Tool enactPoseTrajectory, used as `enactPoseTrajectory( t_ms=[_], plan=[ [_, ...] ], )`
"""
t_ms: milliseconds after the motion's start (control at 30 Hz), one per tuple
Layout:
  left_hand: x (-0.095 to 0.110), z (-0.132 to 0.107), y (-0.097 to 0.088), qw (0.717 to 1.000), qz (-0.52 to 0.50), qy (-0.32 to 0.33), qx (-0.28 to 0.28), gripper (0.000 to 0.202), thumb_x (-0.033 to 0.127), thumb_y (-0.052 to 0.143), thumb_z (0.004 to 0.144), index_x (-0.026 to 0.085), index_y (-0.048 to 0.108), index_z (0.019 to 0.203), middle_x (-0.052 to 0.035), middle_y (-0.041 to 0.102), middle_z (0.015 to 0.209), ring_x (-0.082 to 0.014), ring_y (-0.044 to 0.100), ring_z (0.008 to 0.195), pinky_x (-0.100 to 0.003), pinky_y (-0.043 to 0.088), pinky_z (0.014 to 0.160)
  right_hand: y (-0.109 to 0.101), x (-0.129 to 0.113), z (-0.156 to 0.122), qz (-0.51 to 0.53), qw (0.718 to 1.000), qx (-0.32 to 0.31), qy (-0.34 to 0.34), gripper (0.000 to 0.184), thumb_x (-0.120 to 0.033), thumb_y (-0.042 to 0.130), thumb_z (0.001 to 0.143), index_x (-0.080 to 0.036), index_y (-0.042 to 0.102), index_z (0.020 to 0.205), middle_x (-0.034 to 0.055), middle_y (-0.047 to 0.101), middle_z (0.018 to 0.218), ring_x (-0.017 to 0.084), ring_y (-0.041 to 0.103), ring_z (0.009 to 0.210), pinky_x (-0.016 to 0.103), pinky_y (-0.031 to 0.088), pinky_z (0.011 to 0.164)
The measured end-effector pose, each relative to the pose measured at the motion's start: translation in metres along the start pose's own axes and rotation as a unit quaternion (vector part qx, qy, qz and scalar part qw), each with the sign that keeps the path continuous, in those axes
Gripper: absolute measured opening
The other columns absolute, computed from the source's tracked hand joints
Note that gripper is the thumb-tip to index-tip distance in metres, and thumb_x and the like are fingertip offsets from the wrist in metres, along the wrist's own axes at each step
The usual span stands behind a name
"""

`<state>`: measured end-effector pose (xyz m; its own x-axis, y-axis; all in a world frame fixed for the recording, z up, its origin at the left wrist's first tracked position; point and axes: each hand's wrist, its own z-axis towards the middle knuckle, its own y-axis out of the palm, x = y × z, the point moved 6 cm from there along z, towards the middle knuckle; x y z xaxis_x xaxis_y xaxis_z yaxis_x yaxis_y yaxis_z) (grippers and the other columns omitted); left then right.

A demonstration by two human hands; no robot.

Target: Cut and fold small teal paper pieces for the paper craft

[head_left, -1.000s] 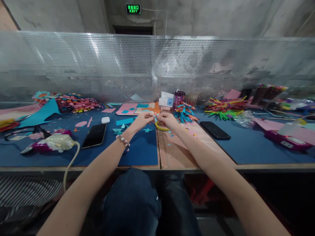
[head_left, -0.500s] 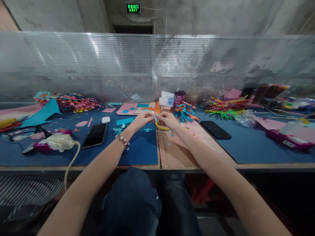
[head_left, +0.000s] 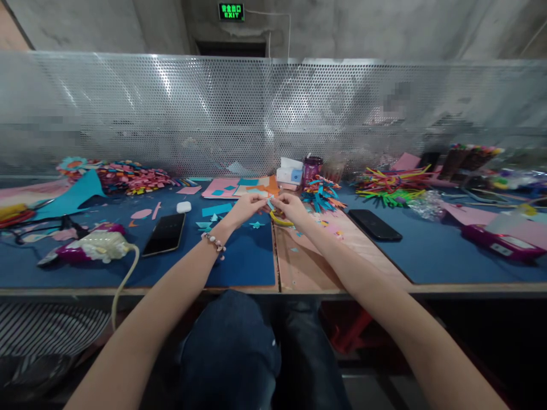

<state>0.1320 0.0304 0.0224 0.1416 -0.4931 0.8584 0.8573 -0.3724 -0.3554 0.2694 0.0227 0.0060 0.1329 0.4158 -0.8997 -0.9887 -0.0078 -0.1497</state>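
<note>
My left hand (head_left: 247, 207) and my right hand (head_left: 291, 206) meet above the middle of the table, fingers pinched together on a small light-blue paper piece (head_left: 270, 203) held between them. A beaded bracelet (head_left: 214, 244) circles my left wrist. Yellow-handled scissors (head_left: 278, 221) lie on the table just under my right hand. Small teal paper cut-outs (head_left: 256, 225) are scattered on the blue mat (head_left: 243, 262) below my left hand.
A black phone (head_left: 164, 233) lies left, another phone (head_left: 374, 224) right. A glue gun (head_left: 92, 248) with a cord sits far left. Pink and orange paper sheets (head_left: 222, 188), a purple cup (head_left: 311, 169), a white box (head_left: 289, 172) and piles of coloured paper strips (head_left: 391, 184) line the perforated metal screen (head_left: 213, 114).
Both hands stay pinched on the small blue paper piece, shifting slightly as the fingers work it. Nothing else has moved.
</note>
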Motion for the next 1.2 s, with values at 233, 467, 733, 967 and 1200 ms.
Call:
enactPoseTrajectory(
  t_ms=[233,467,733,967,1200],
  plan=[
    [0.008,-0.003,0.002,1.0,0.011,0.013,-0.01,0.025,0.036,0.053,0.082,0.013,0.061,0.085,-0.0098,0.069,0.085,-0.0142,0.063,0.071,-0.027,0.048,0.067,-0.001,-0.003,-0.003,-0.023,1.0,0.019,0.007,0.036,-0.052,0.064,0.07,-0.019,0.05,0.074,-0.0047,0.047,0.051,0.008,0.041,0.042,0.021,0.031,0.038],
    [0.003,-0.002,0.001,0.999,0.035,0.0,-0.015,0.023,0.034,0.053,0.081,0.013,0.06,0.083,-0.0101,0.07,0.084,-0.0149,0.064,0.07,-0.025,0.046,0.06,-0.001,-0.005,-0.004,-0.05,0.999,-0.006,-0.011,0.038,-0.054,0.06,0.072,-0.016,0.057,0.07,-0.004,0.047,0.05,0.007,0.038,0.042,0.021,0.03,0.04],
    [-0.002,-0.002,0.001,0.999,0.029,0.002,-0.017,0.023,0.035,0.055,0.079,0.014,0.061,0.084,-0.0093,0.07,0.082,-0.0159,0.065,0.074,-0.026,0.047,0.063,-0.002,-0.008,-0.005,-0.062,0.998,-0.011,-0.006,0.041,-0.056,0.06,0.07,-0.016,0.057,0.067,-0.0038,0.047,0.052,0.006,0.036,0.043,0.021,0.028,0.041],
    [-0.004,-0.001,0.0,1.0,-0.006,0.003,-0.03,0.025,0.037,0.057,0.078,0.012,0.062,0.08,-0.0115,0.07,0.082,-0.0166,0.065,0.072,-0.027,0.046,0.063,-0.002,-0.016,-0.008,-0.044,0.999,0.0,-0.003,0.039,-0.055,0.058,0.072,-0.016,0.056,0.068,-0.0036,0.046,0.054,0.007,0.037,0.046,0.02,0.028,0.042],
    [-0.003,-0.004,0.002,0.998,-0.024,-0.048,-0.04,0.027,0.038,0.058,0.077,0.012,0.063,0.08,-0.0129,0.07,0.083,-0.0189,0.066,0.076,-0.025,0.043,0.058,-0.005,-0.018,-0.008,-0.111,0.993,-0.012,-0.029,0.039,-0.053,0.058,0.071,-0.014,0.061,0.07,-0.003,0.048,0.053,0.008,0.038,0.047,0.021,0.028,0.044]
  ],
)
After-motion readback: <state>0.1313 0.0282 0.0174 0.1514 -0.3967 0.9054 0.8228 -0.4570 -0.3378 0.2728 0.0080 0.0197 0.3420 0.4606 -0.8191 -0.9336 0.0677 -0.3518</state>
